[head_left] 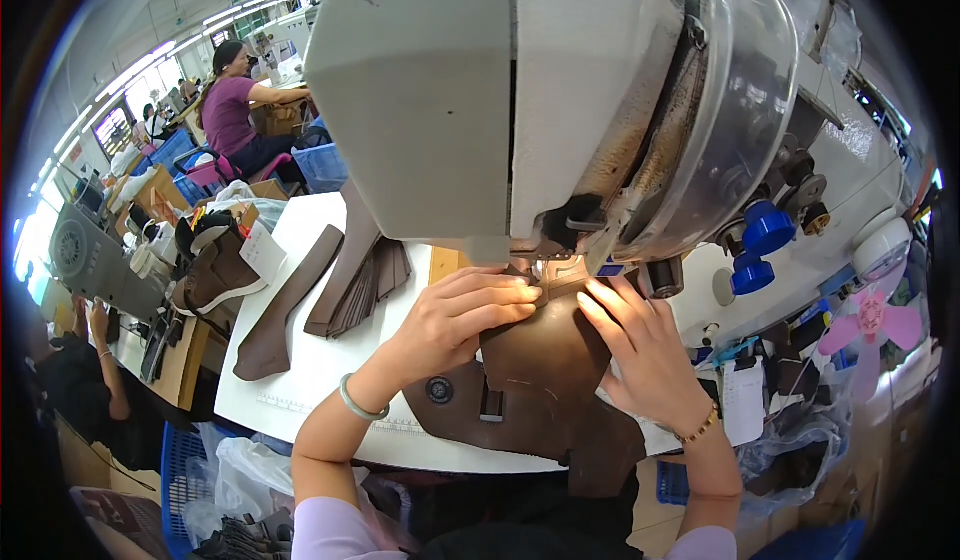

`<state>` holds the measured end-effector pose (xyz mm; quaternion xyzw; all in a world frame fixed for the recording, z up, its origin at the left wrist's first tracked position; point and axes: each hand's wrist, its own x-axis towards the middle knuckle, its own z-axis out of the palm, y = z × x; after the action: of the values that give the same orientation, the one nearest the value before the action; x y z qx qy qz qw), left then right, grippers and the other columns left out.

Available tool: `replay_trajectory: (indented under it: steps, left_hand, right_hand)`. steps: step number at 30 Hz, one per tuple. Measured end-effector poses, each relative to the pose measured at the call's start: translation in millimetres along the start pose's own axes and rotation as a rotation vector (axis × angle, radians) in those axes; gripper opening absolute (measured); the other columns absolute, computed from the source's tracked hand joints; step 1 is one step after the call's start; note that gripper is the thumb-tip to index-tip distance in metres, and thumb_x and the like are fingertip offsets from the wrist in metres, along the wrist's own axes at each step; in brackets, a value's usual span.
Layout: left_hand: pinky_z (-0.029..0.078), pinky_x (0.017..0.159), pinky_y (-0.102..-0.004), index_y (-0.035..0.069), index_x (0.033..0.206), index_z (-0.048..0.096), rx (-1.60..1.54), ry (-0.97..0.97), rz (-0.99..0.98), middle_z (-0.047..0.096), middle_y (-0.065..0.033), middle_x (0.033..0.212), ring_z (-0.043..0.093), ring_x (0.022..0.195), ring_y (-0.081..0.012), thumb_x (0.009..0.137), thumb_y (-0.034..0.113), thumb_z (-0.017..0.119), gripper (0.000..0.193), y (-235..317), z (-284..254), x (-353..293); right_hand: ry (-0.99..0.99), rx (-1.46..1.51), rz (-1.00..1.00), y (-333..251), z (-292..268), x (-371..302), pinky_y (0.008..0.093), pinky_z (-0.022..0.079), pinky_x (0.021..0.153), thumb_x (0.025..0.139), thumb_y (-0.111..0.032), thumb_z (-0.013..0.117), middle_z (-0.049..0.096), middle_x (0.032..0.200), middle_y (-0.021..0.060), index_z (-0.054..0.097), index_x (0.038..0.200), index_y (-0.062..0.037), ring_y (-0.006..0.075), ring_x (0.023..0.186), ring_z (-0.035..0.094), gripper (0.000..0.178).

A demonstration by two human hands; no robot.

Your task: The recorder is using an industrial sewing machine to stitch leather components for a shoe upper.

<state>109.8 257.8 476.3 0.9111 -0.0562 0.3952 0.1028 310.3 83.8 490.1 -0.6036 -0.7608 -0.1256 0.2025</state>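
Observation:
A large white sewing machine (480, 90) fills the upper middle of the view. Under its needle area lies a dark brown leather piece (540, 380), spread over the table's front edge. My left hand (455, 320) presses flat on the leather's left part, fingertips pointing toward the needle. On the leather's right side, my right hand (640, 345) holds the piece down with fingers spread next to the needle. A green bangle sits on my left wrist and a beaded bracelet on my right one.
Several brown leather strips (345, 280) lie on the white table (310, 370) to the left. A box with brown pieces (215, 265) stands further left. Blue knobs (760, 240) stick out on the machine's right. A pink fan (870, 320) is at right. Other people work at back left.

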Motion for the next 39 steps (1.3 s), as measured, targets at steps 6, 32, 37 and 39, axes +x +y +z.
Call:
replay_trajectory:
  steps: [6,32,37,39]
  left_hand:
    - [0.050,0.089,-0.0398,0.003,0.101,0.064,0.023,0.004,0.010,0.066,-0.0068,0.107,0.061,0.104,-0.0268,0.062,-0.009,0.058,0.041,2,-2,-1]
    - [0.052,0.078,-0.0347,0.006,0.104,0.065,-0.024,0.012,-0.057,0.065,-0.0063,0.114,0.063,0.101,-0.0262,0.058,-0.009,0.053,0.050,-1,1,-1]
    - [0.053,0.082,-0.0371,0.004,0.103,0.065,-0.025,0.018,-0.075,0.065,-0.0083,0.111,0.062,0.102,-0.0280,0.056,-0.012,0.052,0.051,2,1,0]
    - [0.052,0.085,-0.0384,0.003,0.103,0.065,-0.020,0.001,-0.087,0.065,-0.0096,0.110,0.061,0.103,-0.0291,0.056,-0.013,0.051,0.051,2,1,1]
  right_hand:
    - [0.303,0.136,-0.205,17,31,16,0.0363,0.046,0.091,0.063,0.003,0.060,0.063,0.108,0.0046,0.062,0.117,-0.0054,0.0249,0.092,0.058,0.054]
    - [0.394,0.230,-0.136,13,46,18,0.0368,0.042,0.093,0.076,-0.004,0.056,0.063,0.109,0.0072,0.064,0.114,-0.0035,0.0248,0.103,0.057,0.038]
    - [0.412,0.232,-0.140,16,49,18,0.0357,0.043,0.091,0.077,-0.005,0.057,0.062,0.112,0.0067,0.064,0.114,-0.0046,0.0246,0.104,0.057,0.038]
    - [0.426,0.230,-0.143,16,51,18,0.0354,0.043,0.091,0.077,-0.005,0.058,0.062,0.113,0.0069,0.064,0.115,-0.0053,0.0246,0.105,0.057,0.038]
